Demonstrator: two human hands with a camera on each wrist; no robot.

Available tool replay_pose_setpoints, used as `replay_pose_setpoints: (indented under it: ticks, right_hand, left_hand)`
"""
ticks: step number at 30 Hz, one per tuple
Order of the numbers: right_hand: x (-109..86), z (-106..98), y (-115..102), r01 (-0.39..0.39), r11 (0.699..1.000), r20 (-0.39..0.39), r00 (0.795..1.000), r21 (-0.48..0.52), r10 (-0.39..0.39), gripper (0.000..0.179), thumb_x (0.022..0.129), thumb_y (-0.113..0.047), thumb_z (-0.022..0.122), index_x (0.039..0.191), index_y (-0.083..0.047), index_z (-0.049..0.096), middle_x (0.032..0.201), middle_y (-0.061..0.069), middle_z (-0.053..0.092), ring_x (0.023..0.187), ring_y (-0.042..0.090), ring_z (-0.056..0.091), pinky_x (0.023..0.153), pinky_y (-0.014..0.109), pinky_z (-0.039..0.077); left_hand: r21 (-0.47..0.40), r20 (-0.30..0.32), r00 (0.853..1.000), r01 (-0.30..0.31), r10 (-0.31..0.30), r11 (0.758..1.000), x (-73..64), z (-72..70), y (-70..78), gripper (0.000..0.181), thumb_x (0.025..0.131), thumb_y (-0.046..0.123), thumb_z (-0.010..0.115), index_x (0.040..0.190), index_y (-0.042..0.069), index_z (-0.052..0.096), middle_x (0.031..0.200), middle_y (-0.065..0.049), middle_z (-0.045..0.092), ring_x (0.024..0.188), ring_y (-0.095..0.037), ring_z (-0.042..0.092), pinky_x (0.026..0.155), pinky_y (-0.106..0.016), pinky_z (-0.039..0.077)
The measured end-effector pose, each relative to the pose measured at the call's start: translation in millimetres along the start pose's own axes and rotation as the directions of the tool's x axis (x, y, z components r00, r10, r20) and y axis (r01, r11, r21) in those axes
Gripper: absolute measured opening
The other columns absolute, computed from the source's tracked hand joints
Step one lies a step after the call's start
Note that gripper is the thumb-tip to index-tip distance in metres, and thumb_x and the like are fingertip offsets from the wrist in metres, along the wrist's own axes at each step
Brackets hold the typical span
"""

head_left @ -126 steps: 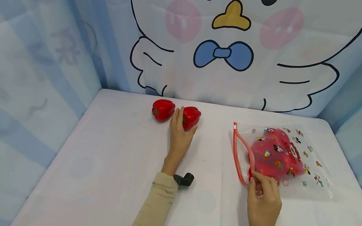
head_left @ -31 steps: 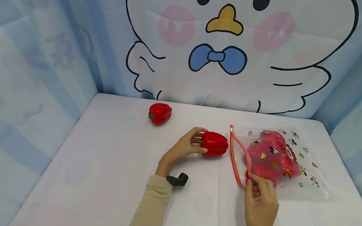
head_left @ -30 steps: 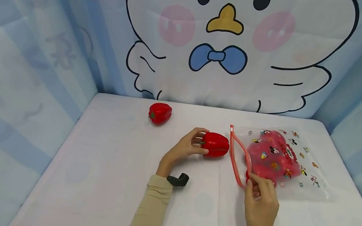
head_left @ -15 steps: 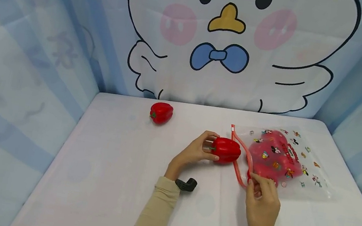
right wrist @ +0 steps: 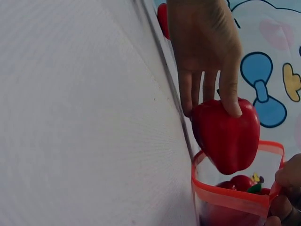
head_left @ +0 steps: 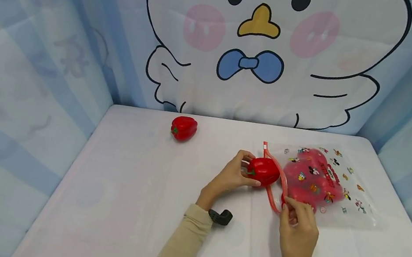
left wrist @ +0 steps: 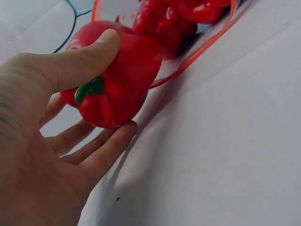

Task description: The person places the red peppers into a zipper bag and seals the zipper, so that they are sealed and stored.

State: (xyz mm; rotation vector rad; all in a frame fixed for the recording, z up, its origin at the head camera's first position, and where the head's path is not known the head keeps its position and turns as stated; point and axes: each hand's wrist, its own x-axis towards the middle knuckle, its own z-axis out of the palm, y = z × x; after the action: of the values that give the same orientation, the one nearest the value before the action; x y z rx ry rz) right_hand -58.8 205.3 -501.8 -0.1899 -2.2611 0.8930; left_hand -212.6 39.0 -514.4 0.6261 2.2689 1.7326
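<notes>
Gripping red pepper point(left wrist: 129, 70) in left hand point(left wrist: 40, 157) with green stem point(left wrist: 89, 89) toward palm, at bag's red edge point(left wrist: 202, 49) with more red peppers point(left wrist: 161, 23) inside.

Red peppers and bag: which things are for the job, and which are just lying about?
Seem in the job:
red pepper, in the left hand
bag, its edge pinched by the right hand
peppers inside it

Just there:
other red pepper, lying untouched (maybe wanted too)
cartoon backdrop behind

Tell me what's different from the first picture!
The left hand carried one red bell pepper rightward from the back of the table to the mouth of the clear zip bag. The other red bell pepper stayed put, and the right hand still pinches the bag's red rim.
</notes>
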Motion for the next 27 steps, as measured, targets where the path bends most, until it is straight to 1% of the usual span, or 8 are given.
replay_pose_setpoints:
  ticks: [5,9,12,17,21,27]
  right_hand:
    - [0.1,1,1,0.007,1.000,0.001,1.000,0.005,-0.007,0.028,0.086,0.008,0.079,0.112,0.000,0.076,0.097,0.012,0.067,0.078,0.008,0.048,0.070,0.002,0.038]
    - [0.6,2,2,0.027,1.000,-0.009,1.000,0.014,-0.027,0.028,0.085,0.010,0.078,0.111,0.001,0.076,0.096,0.013,0.067,0.076,0.009,0.048,0.069,0.003,0.038]
    - [1.3,2,2,0.039,0.999,-0.019,0.999,0.017,-0.039,0.028,0.084,0.010,0.079,0.111,0.001,0.076,0.094,0.013,0.067,0.075,0.009,0.048,0.068,0.004,0.039]
    - [1.8,2,2,0.045,0.999,-0.020,0.999,0.020,-0.044,0.028,0.085,0.010,0.079,0.110,0.001,0.076,0.094,0.013,0.067,0.076,0.008,0.048,0.068,0.005,0.038]
    - [1.1,3,2,0.040,0.999,-0.019,0.999,0.018,-0.040,0.028,0.084,0.010,0.079,0.110,0.001,0.076,0.094,0.014,0.067,0.076,0.006,0.048,0.068,0.004,0.038]
    - [0.3,3,1,0.042,0.999,-0.022,0.999,0.013,-0.042,0.028,0.083,0.011,0.079,0.110,0.002,0.076,0.094,0.014,0.067,0.075,0.008,0.048,0.068,0.004,0.037]
  left_hand:
    - [0.055,-0.048,0.999,0.009,-0.006,0.998,-1.1,10.3,2.9,0.074,0.083,0.022,0.090,0.138,0.012,0.042,0.138,-0.011,0.056,0.112,-0.013,0.057,0.087,-0.019,0.056]
    - [0.099,-0.094,0.996,-0.002,0.012,0.995,-1.3,18.1,6.2,0.073,0.083,0.026,0.090,0.136,0.011,0.041,0.134,-0.010,0.056,0.105,-0.011,0.054,0.086,-0.020,0.052]
    - [0.110,-0.129,0.991,0.001,0.014,0.994,-1.0,25.6,9.8,0.073,0.083,0.028,0.089,0.134,0.011,0.040,0.132,-0.009,0.055,0.108,-0.011,0.053,0.089,-0.022,0.051]
    - [0.140,-0.193,0.981,0.008,0.019,0.990,-1.5,40.1,14.7,0.073,0.083,0.028,0.090,0.133,0.012,0.040,0.131,-0.009,0.053,0.121,-0.015,0.054,0.102,-0.027,0.051]
    - [0.175,-0.203,0.979,0.006,0.030,0.985,-2.1,47.6,16.4,0.073,0.084,0.026,0.089,0.135,0.011,0.039,0.133,-0.009,0.053,0.127,-0.018,0.054,0.107,-0.029,0.052]
    - [0.178,-0.191,0.981,-0.003,0.038,0.984,-3.0,48.6,17.2,0.073,0.085,0.025,0.088,0.138,0.011,0.039,0.135,-0.010,0.052,0.127,-0.018,0.055,0.106,-0.028,0.052]
